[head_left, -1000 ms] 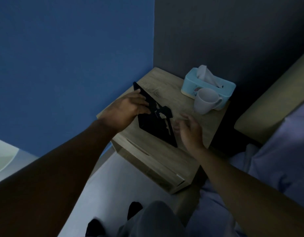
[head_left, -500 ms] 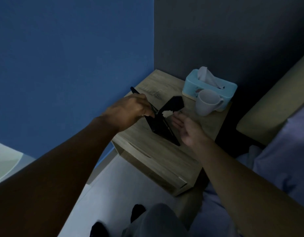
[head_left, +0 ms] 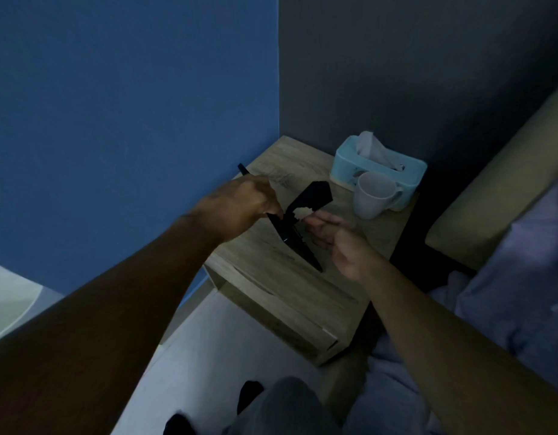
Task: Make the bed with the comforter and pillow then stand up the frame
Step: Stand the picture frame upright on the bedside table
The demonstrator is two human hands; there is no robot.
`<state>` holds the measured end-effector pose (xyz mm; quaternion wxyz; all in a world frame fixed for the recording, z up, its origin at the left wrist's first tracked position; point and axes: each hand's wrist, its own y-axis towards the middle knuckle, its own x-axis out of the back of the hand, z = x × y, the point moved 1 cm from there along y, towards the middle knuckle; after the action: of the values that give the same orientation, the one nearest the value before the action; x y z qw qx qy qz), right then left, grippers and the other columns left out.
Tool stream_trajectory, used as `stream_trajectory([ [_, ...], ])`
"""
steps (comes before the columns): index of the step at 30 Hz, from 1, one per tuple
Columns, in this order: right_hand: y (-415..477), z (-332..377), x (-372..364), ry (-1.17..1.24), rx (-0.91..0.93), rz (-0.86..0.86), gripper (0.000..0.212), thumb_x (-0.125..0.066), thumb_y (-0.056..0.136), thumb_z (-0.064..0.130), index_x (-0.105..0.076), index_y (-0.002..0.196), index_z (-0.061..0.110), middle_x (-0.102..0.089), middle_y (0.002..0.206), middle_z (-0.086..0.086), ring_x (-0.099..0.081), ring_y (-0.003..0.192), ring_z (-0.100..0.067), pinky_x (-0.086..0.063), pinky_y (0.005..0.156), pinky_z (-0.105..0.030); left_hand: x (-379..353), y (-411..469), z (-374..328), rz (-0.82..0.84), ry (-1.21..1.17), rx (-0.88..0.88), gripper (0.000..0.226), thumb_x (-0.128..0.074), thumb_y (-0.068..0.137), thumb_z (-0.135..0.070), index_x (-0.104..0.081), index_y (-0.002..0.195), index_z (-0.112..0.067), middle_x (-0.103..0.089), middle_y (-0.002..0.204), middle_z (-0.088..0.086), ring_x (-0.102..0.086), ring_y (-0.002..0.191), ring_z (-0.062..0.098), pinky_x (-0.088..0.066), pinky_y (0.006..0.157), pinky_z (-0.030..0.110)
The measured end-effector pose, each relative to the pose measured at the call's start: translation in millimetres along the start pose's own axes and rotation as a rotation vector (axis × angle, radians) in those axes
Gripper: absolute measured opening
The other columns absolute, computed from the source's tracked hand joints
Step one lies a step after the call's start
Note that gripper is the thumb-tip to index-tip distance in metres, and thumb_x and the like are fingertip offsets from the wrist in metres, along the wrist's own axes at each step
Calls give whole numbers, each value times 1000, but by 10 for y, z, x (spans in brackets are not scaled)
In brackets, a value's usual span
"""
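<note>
The bed [head_left: 506, 293] lies along the right, its pale cover rumpled near the nightstand; how well it is made cannot be judged from this corner. Against the wall corner stands the counter [head_left: 271, 277], a wooden nightstand. On it, toward the left edge, is the frame [head_left: 295, 240], black, tilted up on its lower edge with its back to the camera and its strut [head_left: 312, 197] swung out toward the back right corner.

The frame looks light and stiff, a thin flat panel, probably glazed on the hidden face, so likely fragile and slick there. The strut seems thin plastic on a small hinge and would likely snap if forced past its stop. The best hold is the one in use, pinching the top edge, with the other hand working the strut near its hinge.

The left hand [head_left: 237, 205] has its fingers closed on the frame's upper edge. The right hand [head_left: 337, 240] is open and loosely curled, its fingertips [head_left: 309, 219] at the strut's base; whether they touch cannot be told.

At the back right corner sit a tissue box [head_left: 378, 167] and, touching its front, a white mug [head_left: 373, 194]. The mug is near the strut's tip and could be knocked if the frame slides that way. The left wall is close behind the frame.
</note>
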<state>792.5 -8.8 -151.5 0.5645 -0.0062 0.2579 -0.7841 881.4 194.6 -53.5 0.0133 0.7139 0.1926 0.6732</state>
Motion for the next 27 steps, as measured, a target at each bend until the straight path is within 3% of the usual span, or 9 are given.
stream_trajectory([
  [3, -44, -47, 23, -106, 29, -19, 46, -47, 93, -15, -67, 120, 17, -71, 119, 3, -65, 110, -7, -50, 97, -21, 19, 14, -9, -14, 30, -18, 25, -62, 82, -2, -79, 97, -14, -74, 88, 2, -64, 86, 25, -56, 66, 39],
  [8, -127, -181, 77, -335, 86, -151, 45, -48, 96, -10, -66, 127, 17, -71, 116, 3, -64, 102, -1, -49, 74, -5, 39, -14, 28, 3, 31, 74, 28, -56, 87, -8, -78, 103, -16, -72, 92, 6, -65, 92, 27, -56, 69, 41],
  [14, -236, -353, 86, -495, 235, -53, 49, -66, 89, -2, -61, 131, 23, -66, 121, 11, -61, 109, 4, -50, 90, -10, 48, 52, 68, -8, 64, 123, 23, -68, 86, 1, -77, 103, -11, -70, 90, 12, -65, 89, 31, -57, 67, 44],
  [17, -274, -417, 58, -597, 399, -55, 41, -62, 94, 10, -60, 134, 19, -66, 125, 7, -60, 117, 1, -51, 97, -18, 42, 146, 63, -40, 88, 163, 20, -68, 86, 2, -74, 101, -8, -67, 85, 11, -62, 86, 29, -54, 65, 42],
  [19, -271, -420, 17, -672, 549, -105, 28, -58, 99, 16, -66, 126, 15, -71, 114, 3, -66, 107, -2, -55, 90, -21, 15, 208, 85, -84, 101, 159, 21, -69, 85, 4, -71, 102, -8, -66, 85, 10, -61, 86, 28, -50, 66, 35],
  [21, -258, -400, -25, -683, 622, -170, 24, -53, 101, 11, -70, 118, 13, -74, 101, 4, -68, 97, -2, -55, 84, -20, -22, 243, 119, -131, 91, 139, 25, -70, 85, 0, -69, 108, -9, -68, 94, 10, -61, 92, 28, -47, 73, 32],
  [23, -219, -377, -31, -675, 643, -220, 22, -53, 101, 8, -71, 112, 12, -72, 93, 7, -68, 91, 2, -53, 77, -14, -72, 235, 177, -213, 14, 219, 38, -71, 86, -7, -64, 123, -12, -65, 116, 10, -57, 111, 27, -49, 90, 37],
  [25, -159, -348, -15, -660, 672, -247, 19, -54, 100, 6, -72, 108, 9, -71, 90, 6, -67, 87, 4, -49, 70, -9, -133, 149, 255, -328, -101, 453, 60, -73, 87, -18, -49, 141, -19, -48, 145, 7, -40, 136, 25, -38, 111, 40],
  [27, -74, -306, 4, -651, 691, -258, 19, -55, 100, 6, -72, 107, 9, -73, 94, 4, -67, 89, 3, -49, 71, -9, -221, 16, 344, -434, -248, 719, 77, -73, 86, -32, -33, 151, -21, -30, 159, 6, -24, 147, 22, -21, 119, 34],
])
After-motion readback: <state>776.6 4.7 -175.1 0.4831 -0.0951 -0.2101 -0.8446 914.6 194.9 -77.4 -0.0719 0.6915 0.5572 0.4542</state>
